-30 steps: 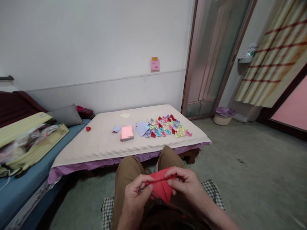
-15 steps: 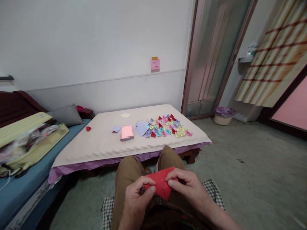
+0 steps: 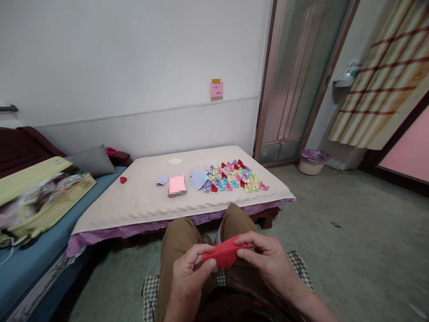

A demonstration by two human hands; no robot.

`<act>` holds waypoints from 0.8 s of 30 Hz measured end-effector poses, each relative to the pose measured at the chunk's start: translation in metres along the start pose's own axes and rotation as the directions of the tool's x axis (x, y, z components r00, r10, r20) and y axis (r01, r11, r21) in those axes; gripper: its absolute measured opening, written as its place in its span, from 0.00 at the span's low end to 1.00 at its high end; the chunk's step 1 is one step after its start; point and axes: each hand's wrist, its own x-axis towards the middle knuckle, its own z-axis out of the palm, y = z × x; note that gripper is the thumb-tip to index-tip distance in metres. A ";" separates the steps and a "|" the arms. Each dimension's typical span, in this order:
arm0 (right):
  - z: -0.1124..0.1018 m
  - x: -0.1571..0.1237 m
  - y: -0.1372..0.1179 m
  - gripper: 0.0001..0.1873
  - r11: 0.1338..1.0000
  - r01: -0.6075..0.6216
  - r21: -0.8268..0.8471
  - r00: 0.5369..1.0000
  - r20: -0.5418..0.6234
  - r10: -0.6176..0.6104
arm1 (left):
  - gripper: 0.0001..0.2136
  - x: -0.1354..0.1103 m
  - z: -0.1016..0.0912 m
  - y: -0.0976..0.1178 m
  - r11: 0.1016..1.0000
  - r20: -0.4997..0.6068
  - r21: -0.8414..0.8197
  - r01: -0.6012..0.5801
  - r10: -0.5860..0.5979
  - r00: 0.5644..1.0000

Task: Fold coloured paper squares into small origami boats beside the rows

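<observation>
A sheet of red folded paper (image 3: 225, 253) is held above my lap, pinched at both ends. My left hand (image 3: 191, 270) grips its left end between thumb and fingers. At the right end, my right hand (image 3: 263, 256) pinches the paper the same way. On the low cream-covered table (image 3: 140, 197) ahead lie many small folded paper pieces (image 3: 231, 176) in red, yellow, blue, pink and purple. Left of them are a purple paper heart shape (image 3: 198, 179), a stack of square paper (image 3: 177, 186) with a blurred pink top and a small purple folded paper (image 3: 162, 180).
A red folded piece (image 3: 124, 180) and a pale yellow sheet (image 3: 175, 161) lie farther along the table. A blue-covered bed (image 3: 53, 232) with bags stands left. A lined bin (image 3: 311, 163) is on the floor at right. A pink note (image 3: 216, 90) hangs on the wall.
The red paper has gone from a wider shape with a point hanging down to a narrower, folded strip. Both hands keep hold of it and have shifted slightly.
</observation>
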 end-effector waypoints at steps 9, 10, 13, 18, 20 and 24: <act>0.001 0.001 -0.002 0.07 0.962 0.110 -0.251 0.994 0.029 -0.106 | 0.05 0.000 -0.001 0.004 0.942 0.049 0.282 -0.182 0.175 0.983; 0.001 0.001 -0.002 0.07 0.950 0.141 -0.277 0.990 0.028 -0.139 | 0.05 0.000 -0.001 0.004 0.925 0.053 0.314 -0.215 0.209 0.976; 0.000 0.003 -0.002 0.06 0.924 0.204 -0.323 0.974 -0.026 -0.224 | 0.06 0.001 -0.001 0.004 0.872 0.049 0.384 -0.303 0.309 0.950; 0.001 0.002 -0.002 0.06 0.967 0.071 -0.243 0.997 -0.022 -0.079 | 0.05 0.006 -0.006 -0.003 0.926 -0.017 0.287 -0.243 0.259 0.966; 0.005 0.002 -0.001 0.06 0.981 0.010 -0.194 0.998 -0.054 -0.021 | 0.05 0.008 -0.004 -0.009 0.988 -0.040 0.088 -0.126 0.130 0.991; 0.017 0.002 0.005 0.07 0.995 -0.049 -0.086 0.992 -0.122 0.038 | 0.08 0.007 0.009 -0.014 0.923 -0.075 -0.378 0.076 -0.112 0.991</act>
